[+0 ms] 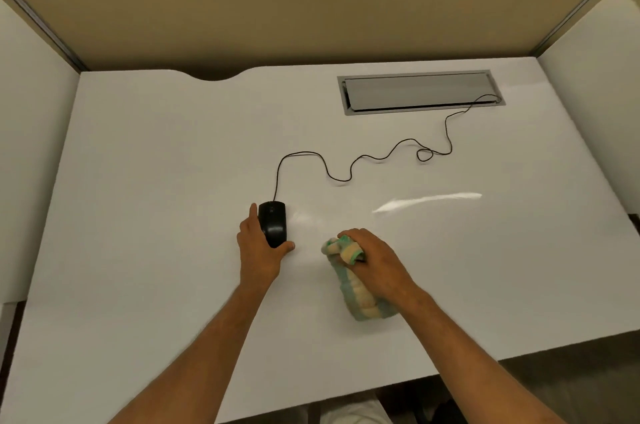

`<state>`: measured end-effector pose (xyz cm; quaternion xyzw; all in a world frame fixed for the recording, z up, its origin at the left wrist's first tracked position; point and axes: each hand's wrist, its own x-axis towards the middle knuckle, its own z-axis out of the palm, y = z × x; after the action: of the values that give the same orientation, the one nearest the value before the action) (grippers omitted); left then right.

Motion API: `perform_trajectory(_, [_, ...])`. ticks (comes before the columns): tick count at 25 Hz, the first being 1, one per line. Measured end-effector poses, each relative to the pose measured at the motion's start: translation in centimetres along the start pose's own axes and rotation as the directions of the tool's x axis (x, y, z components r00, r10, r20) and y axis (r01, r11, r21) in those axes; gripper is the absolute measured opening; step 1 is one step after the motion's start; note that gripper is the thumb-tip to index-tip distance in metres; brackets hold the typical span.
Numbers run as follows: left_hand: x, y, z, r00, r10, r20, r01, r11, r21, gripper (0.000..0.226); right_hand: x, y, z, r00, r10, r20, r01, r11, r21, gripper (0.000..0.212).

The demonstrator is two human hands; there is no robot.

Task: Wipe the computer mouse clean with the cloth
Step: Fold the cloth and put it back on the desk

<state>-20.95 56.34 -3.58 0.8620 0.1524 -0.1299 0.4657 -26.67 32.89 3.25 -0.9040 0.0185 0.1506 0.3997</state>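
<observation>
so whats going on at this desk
A person is about to clean a wired black computer mouse. The left hand grips the mouse on the white desk, fingers on its left side and thumb at its near end. The right hand holds a bunched green and yellow cloth just to the right, apart from the mouse. The mouse cable trails back to a cable hatch. No wiping contact shows.

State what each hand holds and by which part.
The left hand grips the black mouse by its sides, thumb at the near end. The right hand clutches the bunched cloth by its far end.
</observation>
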Motion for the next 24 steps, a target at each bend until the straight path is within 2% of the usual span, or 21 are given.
perform_trajectory(1, [-0.2,0.4,-0.5,1.0,-0.001,0.012,0.001,0.999,0.035,0.122,-0.8,-0.1,-1.6,0.997,0.044,-0.06,-0.041,0.998,0.043,0.025])
perform_trajectory(4, [-0.7,2.1,-1.9,1.0,0.016,0.009,-0.017,0.995,0.095,0.114,-2.9,-0.2,-6.5,0.969,0.152,-0.194,-0.154,0.988,0.005,0.026])
perform_trajectory(7, [-1.2,6.6,-1.6,0.987,0.143,0.067,-0.149,0.985,0.083,0.094,-4.4,0.3,-12.0,0.935,0.244,-0.258,-0.246,0.969,0.026,0.036])
perform_trajectory(12, [-0.8,16.5,3.1,0.872,0.417,0.256,-0.455,0.884,0.109,0.07,-3.9,3.7,-21.4,0.878,0.343,-0.333,-0.374,0.927,-0.032,0.056])
perform_trajectory(15, [-0.3,22.3,7.7,0.803,0.495,0.332,-0.555,0.824,0.112,0.067,-1.9,6.9,-26.8,0.874,0.301,-0.381,-0.316,0.948,0.024,0.042])
perform_trajectory(17, [-0.1,25.9,11.5,0.775,0.506,0.379,-0.562,0.826,0.046,0.066,-0.4,9.2,-29.9,0.866,0.285,-0.41,-0.265,0.958,0.106,0.031])
perform_trajectory(19, [-0.2,29.2,15.9,0.764,0.467,0.445,-0.512,0.859,-0.024,0.067,1.2,11.1,-32.4,0.858,0.315,-0.406,-0.232,0.943,0.24,0.032])
perform_trajectory(22, [-0.1,33.6,22.3,0.716,0.374,0.589,-0.39,0.915,-0.106,0.074,3.6,14.2,-34.9,0.858,0.358,-0.367,-0.151,0.86,0.487,0.034])
perform_trajectory(24, [0.2,36.1,25.7,0.681,0.317,0.66,-0.285,0.945,-0.16,0.079,5.1,16.1,-36.3,0.841,0.408,-0.355,-0.101,0.763,0.638,0.034])
